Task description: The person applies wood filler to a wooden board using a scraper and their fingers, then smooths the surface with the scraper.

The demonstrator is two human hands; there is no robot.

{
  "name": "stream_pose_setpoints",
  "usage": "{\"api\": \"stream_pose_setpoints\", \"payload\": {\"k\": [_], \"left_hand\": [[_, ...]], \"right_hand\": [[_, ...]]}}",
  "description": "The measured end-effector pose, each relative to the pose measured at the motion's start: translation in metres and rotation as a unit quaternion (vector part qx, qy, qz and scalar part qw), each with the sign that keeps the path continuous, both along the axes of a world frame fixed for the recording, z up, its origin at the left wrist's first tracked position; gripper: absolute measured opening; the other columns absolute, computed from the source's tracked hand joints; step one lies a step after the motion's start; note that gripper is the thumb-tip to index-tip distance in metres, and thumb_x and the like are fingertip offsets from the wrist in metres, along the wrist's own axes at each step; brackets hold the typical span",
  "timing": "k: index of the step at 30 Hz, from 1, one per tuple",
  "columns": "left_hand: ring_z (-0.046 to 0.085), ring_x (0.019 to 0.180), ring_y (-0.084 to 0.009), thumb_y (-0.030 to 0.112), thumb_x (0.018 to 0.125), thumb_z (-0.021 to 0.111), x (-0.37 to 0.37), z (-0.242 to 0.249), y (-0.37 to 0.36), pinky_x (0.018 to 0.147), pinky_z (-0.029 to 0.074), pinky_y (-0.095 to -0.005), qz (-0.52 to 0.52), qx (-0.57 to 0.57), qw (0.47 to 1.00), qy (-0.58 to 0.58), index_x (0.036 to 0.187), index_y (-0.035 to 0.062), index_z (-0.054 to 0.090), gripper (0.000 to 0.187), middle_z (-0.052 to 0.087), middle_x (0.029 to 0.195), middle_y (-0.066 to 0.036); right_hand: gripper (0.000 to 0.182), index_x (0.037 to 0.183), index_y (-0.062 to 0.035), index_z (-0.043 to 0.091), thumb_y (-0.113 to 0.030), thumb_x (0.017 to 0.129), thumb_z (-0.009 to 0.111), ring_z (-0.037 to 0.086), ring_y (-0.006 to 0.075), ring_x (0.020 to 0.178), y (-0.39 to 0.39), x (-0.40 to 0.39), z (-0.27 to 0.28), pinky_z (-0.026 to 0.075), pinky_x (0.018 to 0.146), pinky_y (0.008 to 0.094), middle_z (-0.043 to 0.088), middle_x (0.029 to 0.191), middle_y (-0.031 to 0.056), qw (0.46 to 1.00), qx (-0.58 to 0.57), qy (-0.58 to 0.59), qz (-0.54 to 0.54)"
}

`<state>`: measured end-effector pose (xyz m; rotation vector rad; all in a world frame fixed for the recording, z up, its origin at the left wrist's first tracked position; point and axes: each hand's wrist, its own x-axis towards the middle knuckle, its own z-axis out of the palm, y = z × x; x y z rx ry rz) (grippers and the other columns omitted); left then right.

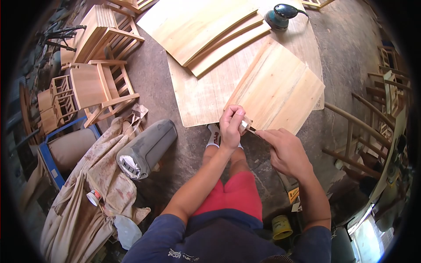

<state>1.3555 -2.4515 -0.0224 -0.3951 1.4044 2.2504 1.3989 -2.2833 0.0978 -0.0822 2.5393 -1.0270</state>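
Observation:
My left hand point(231, 125) is closed around a small, pale object point(244, 126) at the near edge of a wooden panel point(280, 87). My right hand point(283, 149) grips a thin, dark tool point(252, 129), its tip against the small object. What exactly the small object is, I cannot make out. The panel lies at an angle on a larger board point(197, 101). Farther back, several curved-edge panels point(201, 30) are stacked, with a sander point(280, 16) to their right.
Wooden chairs point(103, 85) stand at the left. A grey cylindrical container point(149, 147) and a stained cloth point(83, 188) lie at lower left. A saw point(292, 191) and a yellow bucket point(281, 227) are near my right side. Curved wooden frames point(359, 125) stand at the right.

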Motion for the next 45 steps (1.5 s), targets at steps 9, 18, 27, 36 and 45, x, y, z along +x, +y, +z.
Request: {"api": "stream_pose_setpoints", "payload": {"k": [9, 18, 27, 36, 45], "left_hand": [[0.044, 0.06, -0.0016, 0.022, 0.101, 0.054, 0.004, -0.012, 0.001, 0.052, 0.034, -0.019, 0.014, 0.02, 1.0, 0.018, 0.096, 0.0045, 0.058, 0.019, 0.053, 0.075, 0.004], [0.06, 0.083, -0.011, 0.024, 0.102, 0.05, 0.009, -0.017, -0.006, 0.075, 0.049, -0.0247, -0.044, 0.035, 0.998, 0.007, 0.1, 0.0018, 0.057, 0.024, 0.058, 0.097, -0.006], [0.06, 0.084, -0.0129, 0.024, 0.103, 0.048, 0.013, -0.024, -0.005, 0.077, 0.05, -0.027, -0.034, 0.073, 0.997, -0.013, 0.1, 0.001, 0.057, 0.025, 0.057, 0.096, -0.007], [0.063, 0.084, -0.0149, 0.023, 0.103, 0.045, 0.023, -0.053, -0.031, 0.076, 0.051, -0.0275, -0.039, -0.002, 0.999, -0.038, 0.098, 0.0027, 0.058, 0.025, 0.06, 0.093, -0.008], [0.064, 0.082, -0.0162, 0.024, 0.103, 0.044, 0.037, -0.096, -0.104, 0.075, 0.052, -0.0291, 0.043, -0.06, 0.992, -0.103, 0.096, 0.0062, 0.06, 0.025, 0.06, 0.091, -0.005]], "right_hand": [[0.043, 0.118, -0.0035, 0.068, 0.001, 0.079, 0.05, 0.064, 0.0425, 0.095, 0.003, -0.003, -0.001, 0.051, 0.086, 0.0481, 0.068, 0.099, 0.025, 0.992, -0.089, -0.072, -0.048], [0.041, 0.119, -0.0018, 0.068, -0.001, 0.082, 0.05, 0.065, 0.0433, 0.095, 0.005, -0.004, -0.006, 0.051, 0.086, 0.0453, 0.068, 0.1, 0.0275, 0.978, -0.147, -0.137, -0.057], [0.045, 0.124, -0.0019, 0.067, 0.006, 0.083, 0.049, 0.069, 0.0326, 0.101, 0.008, 0.01, -0.025, 0.052, 0.091, 0.0386, 0.071, 0.109, 0.0234, 0.942, -0.257, -0.189, -0.108], [0.056, 0.131, -0.0003, 0.062, 0.009, 0.078, 0.049, 0.063, 0.017, 0.103, 0.026, 0.019, -0.064, 0.05, 0.092, 0.0288, 0.069, 0.114, 0.0113, 0.82, -0.397, -0.378, -0.162], [0.054, 0.132, 0.0007, 0.059, 0.004, 0.079, 0.05, 0.062, 0.0339, 0.108, -0.018, 0.009, -0.186, 0.048, 0.098, 0.0392, 0.067, 0.121, 0.0173, 0.982, 0.01, -0.036, -0.185]]}}
